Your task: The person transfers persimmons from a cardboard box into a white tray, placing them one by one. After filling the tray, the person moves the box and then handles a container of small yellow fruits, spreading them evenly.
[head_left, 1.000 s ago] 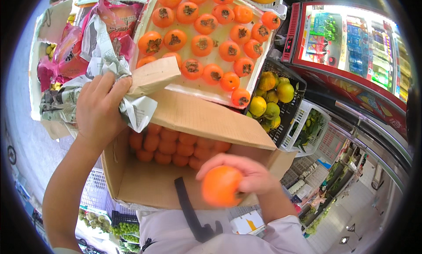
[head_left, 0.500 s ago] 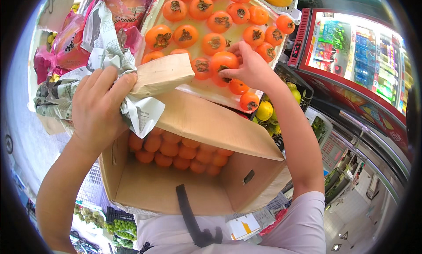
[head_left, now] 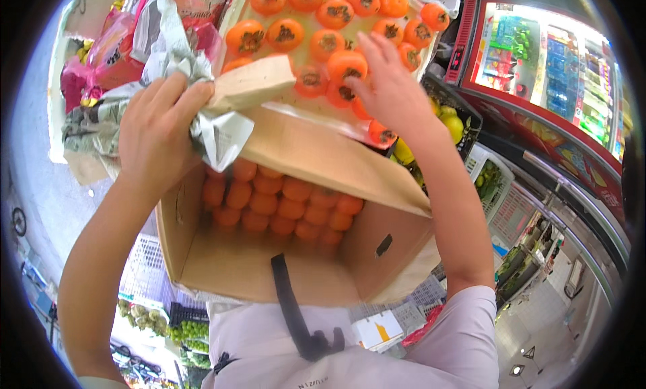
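Note:
My left hand (head_left: 158, 123) is closed on the raised flap (head_left: 252, 85) of a cardboard box, with crumpled newspaper (head_left: 225, 137) caught against it. The box (head_left: 336, 157) is tilted with its opening toward me. Inside, rows of orange persimmons (head_left: 262, 203) sit against the far part. Beyond it, a white tray (head_left: 316, 122) holds many persimmons with their dry calyxes up. My right hand (head_left: 393, 93) is over the tray's near right part, fingers spread and a little blurred. Its thumb is beside a persimmon (head_left: 347, 64) that sits on top of others; I see no grip on it.
Pink plastic wrapping (head_left: 111, 53) lies left of the tray. A black crate of yellow-green fruit (head_left: 452, 125) stands to the right, near a red-framed drinks fridge (head_left: 464, 53). A black strap (head_left: 288, 301) hangs in front of my shirt.
My right hand has drawn its fingers apart and off the persimmon, which stays on the tray. The view has shifted, so the tray shows higher. My left hand still grips the flap.

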Tool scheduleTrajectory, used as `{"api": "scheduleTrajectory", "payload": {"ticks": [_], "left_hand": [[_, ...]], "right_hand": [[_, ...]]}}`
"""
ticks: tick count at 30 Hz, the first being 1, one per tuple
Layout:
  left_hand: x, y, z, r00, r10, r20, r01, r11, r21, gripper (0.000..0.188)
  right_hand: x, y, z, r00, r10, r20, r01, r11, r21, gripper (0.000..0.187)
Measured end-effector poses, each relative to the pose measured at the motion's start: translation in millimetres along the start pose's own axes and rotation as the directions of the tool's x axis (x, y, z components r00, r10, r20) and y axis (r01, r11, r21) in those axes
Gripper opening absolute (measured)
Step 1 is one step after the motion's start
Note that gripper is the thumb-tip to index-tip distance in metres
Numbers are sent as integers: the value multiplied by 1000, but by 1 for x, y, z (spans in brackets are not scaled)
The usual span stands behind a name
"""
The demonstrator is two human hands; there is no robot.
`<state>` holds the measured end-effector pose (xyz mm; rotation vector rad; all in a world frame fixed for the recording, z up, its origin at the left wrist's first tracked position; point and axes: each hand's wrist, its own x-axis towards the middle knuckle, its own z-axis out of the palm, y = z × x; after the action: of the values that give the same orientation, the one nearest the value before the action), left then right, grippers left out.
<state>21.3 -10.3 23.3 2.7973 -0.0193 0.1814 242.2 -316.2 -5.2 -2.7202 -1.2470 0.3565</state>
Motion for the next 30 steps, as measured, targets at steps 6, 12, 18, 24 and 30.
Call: {"api": "scheduleTrajectory", "payload": {"ticks": [6, 12, 18, 24, 30], "left_hand": [[-4, 1, -3, 999, -18, -35, 18, 1000, 1, 41], [0, 5, -1, 1000, -12, -8, 12, 1000, -10, 47], [-5, 1, -1, 999, -40, 13, 40, 999, 24, 43], [-2, 1, 0, 1000, -24, 19, 24, 999, 43, 39], [-3, 4, -1, 1000, -18, 15, 17, 999, 33, 36]], "right_hand": [[-103, -121, -82, 979, -84, -185, 203, 427, 881, 23], [-166, -155, 77, 639, 714, 285, -713, 413, 566, 54], [-145, -129, 164, 806, 580, -118, -436, 717, 544, 59], [-147, -105, 184, 778, 587, -226, -268, 634, 725, 55], [-167, -140, 103, 612, 721, 325, -441, -30, 897, 56]]}}
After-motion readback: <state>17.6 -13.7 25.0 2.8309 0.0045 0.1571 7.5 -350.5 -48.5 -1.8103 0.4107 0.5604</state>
